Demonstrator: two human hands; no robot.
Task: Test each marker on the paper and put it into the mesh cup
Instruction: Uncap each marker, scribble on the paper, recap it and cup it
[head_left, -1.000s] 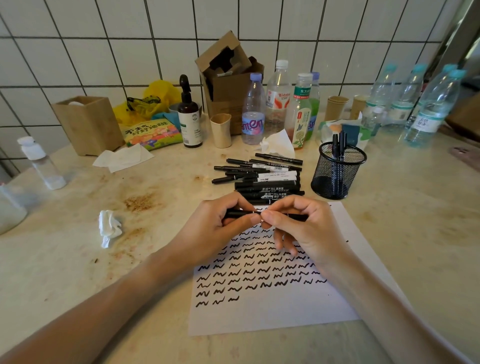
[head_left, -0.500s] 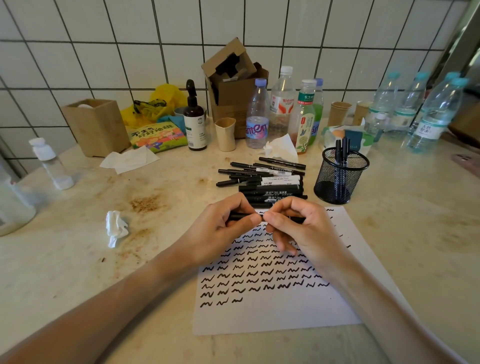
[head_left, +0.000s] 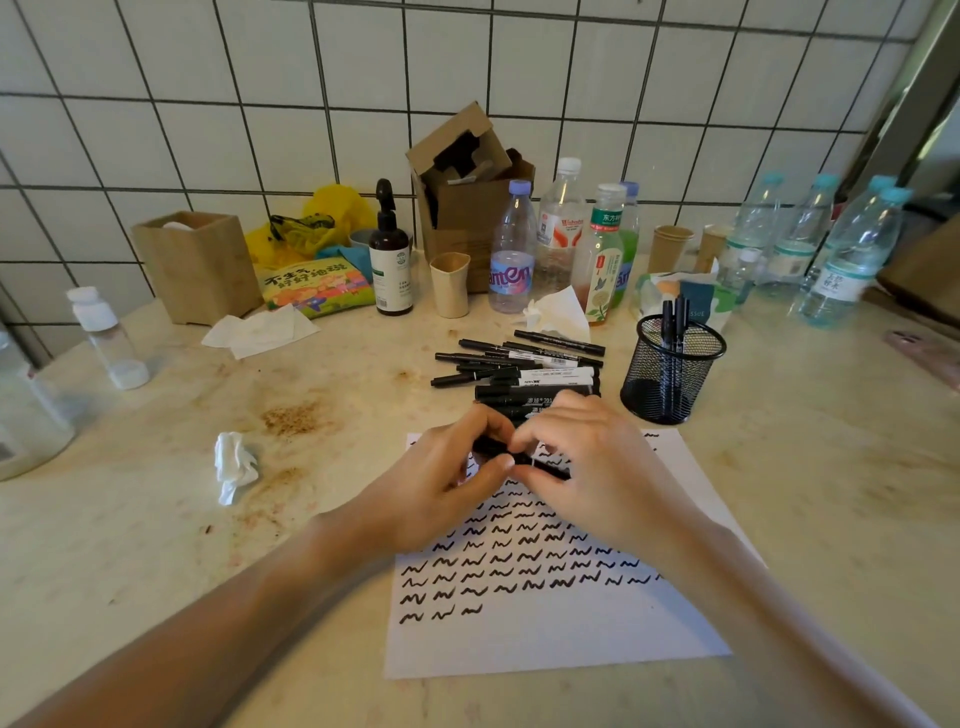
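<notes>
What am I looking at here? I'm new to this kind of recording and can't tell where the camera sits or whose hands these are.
There is no machine: a person wears a wide-angle camera on the head, looking forward and down, so the two arms reaching in from below are their own. The left hand and right hand hold one black marker between them above a sheet of paper covered with rows of black test squiggles. Whether the cap is coming off or going on cannot be told. Behind the hands lies a pile of markers; to its right stands a black mesh cup already holding a few. All this sits on a stained counter, with bottles and boxes along the tiled wall.
</notes>
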